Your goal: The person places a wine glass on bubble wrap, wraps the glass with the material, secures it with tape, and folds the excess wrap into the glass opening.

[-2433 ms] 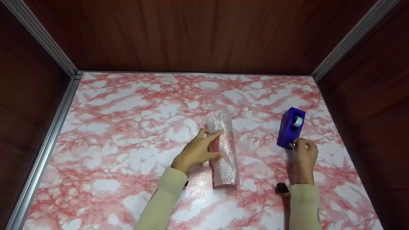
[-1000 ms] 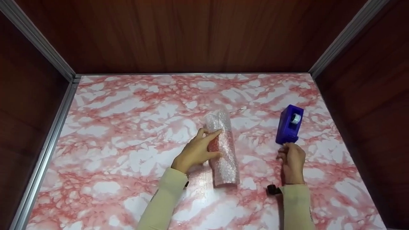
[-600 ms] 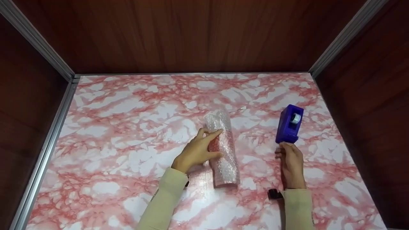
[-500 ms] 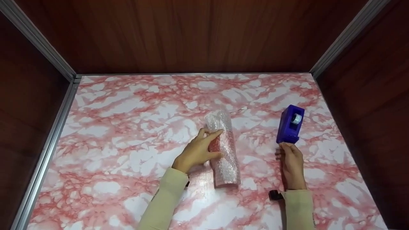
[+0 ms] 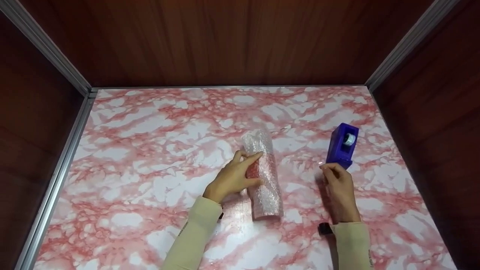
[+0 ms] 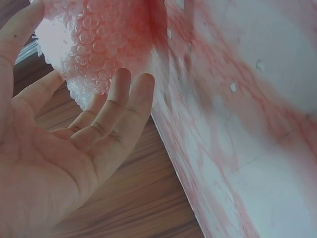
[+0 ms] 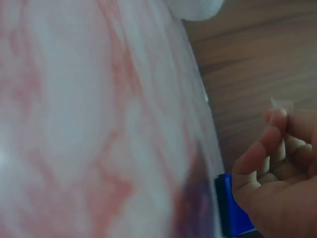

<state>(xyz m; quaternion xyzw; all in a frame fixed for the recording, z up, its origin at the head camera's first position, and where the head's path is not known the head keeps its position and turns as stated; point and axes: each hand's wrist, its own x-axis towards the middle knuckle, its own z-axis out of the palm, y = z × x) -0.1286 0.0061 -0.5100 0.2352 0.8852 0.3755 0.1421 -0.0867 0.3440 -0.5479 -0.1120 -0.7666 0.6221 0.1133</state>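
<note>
A roll wrapped in bubble wrap (image 5: 267, 197), reddish in its middle, lies lengthwise on the table. My left hand (image 5: 232, 177) reaches onto it from the left, forefinger and thumb extended across its upper side. In the left wrist view, the other fingers (image 6: 119, 89) stay loosely straight beside the bubble wrap (image 6: 91, 39). My right hand (image 5: 340, 191) pinches a short piece of clear tape (image 7: 283, 105) between thumb and fingertips. It is just in front of the purple tape dispenser (image 5: 336, 148) and overlaps its near end.
The red-and-white marbled table (image 5: 150, 150) is closed in by dark wood panels (image 5: 240, 41) at the back and on both sides. Metal rails (image 5: 52, 195) run along its left and back edges. Clear tape sits on a roll (image 5: 349, 139) in the dispenser.
My right hand has come away from the dispenser's cutting end, dipped toward me, then lifted slightly left with the tape piece at its fingertips. The left hand and the wrapped roll have stayed put.
</note>
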